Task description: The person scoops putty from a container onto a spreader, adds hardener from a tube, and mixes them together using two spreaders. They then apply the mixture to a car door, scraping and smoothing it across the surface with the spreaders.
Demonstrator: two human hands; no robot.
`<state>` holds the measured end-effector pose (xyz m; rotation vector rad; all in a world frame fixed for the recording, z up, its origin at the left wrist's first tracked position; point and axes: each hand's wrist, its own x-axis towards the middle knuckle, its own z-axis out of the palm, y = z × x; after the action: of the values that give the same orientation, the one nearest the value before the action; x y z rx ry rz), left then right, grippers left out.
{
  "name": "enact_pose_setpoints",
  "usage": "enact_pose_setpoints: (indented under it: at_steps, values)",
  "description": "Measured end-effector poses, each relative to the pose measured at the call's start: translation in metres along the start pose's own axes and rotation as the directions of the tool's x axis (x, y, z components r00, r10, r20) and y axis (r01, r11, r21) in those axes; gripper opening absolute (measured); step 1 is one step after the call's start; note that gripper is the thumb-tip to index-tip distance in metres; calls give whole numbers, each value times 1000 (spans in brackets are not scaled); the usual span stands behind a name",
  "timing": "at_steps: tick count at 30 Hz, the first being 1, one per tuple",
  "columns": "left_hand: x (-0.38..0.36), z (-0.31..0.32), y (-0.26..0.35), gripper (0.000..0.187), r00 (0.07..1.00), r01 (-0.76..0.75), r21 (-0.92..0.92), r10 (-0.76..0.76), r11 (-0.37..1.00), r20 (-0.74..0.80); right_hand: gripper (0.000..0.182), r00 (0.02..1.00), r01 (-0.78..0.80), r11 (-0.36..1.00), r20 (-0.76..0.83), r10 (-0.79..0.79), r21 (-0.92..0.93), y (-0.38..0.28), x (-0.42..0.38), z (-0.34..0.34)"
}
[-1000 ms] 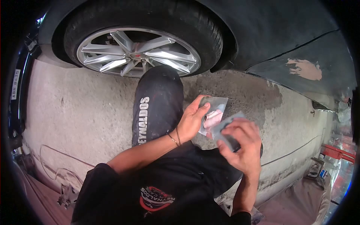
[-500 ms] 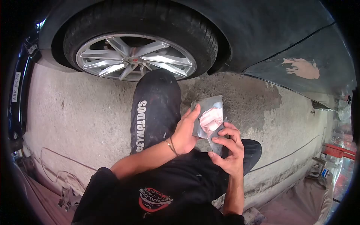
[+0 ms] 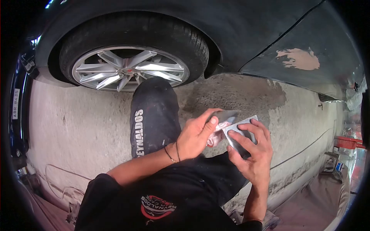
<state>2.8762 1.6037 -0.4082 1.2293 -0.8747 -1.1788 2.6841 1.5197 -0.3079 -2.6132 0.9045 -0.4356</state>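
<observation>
My left hand [image 3: 194, 136] is closed around a flat grey metal plate [image 3: 227, 114], the thumb on top, and the plate is tilted steeply. Pale pink paste [image 3: 215, 139], like body filler, clings to its face. In my right hand [image 3: 252, 154] is a metal spreader [image 3: 246, 135], with fingers spread across its back and the thumb at its lower edge. The spreader's left edge meets the paste beside the plate. How much paste lies between the two is partly hidden.
A dark car's wheel [image 3: 127, 71] stands ahead of my bent knee [image 3: 154, 111]. The car panel [image 3: 266, 73] at right bears a pinkish filler patch [image 3: 300, 59]. A hose [image 3: 58, 165] lies on the concrete floor [image 3: 100, 127], and a red object [image 3: 347, 142] is at far right.
The plate has tipped from facing me to a steep angle. My right hand has moved right and turned the spreader, now against the paste. The view has shifted slightly right.
</observation>
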Motion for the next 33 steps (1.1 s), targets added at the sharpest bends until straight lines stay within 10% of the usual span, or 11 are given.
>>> enact_pose_setpoints:
  at_steps: [7, 21, 25, 28, 33]
  values:
    - [-5, 10, 27, 40, 995, 68, 63, -72, 996, 62, 41, 995, 23, 999, 99, -26, 33, -4, 3, 4]
    - [53, -4, 41, 38, 939, -152, -9, 142, 988, -313, 45, 992, 83, 981, 85, -99, 173, 10, -34, 51]
    - [43, -3, -22, 32, 930, 5, -305, -116, 952, -348, 45, 982, 98, 785, -186, 23, 612, 20, -42, 68]
    - [19, 6, -17, 41, 836, 246, -748, -525, 616, -157, 43, 950, 59, 438, -185, 252, 897, 10, -41, 106]
    - [-8, -17, -13, 48, 809, 363, -766, -588, 531, -24, 47, 992, -120, 874, 77, 95, 470, 58, -39, 88]
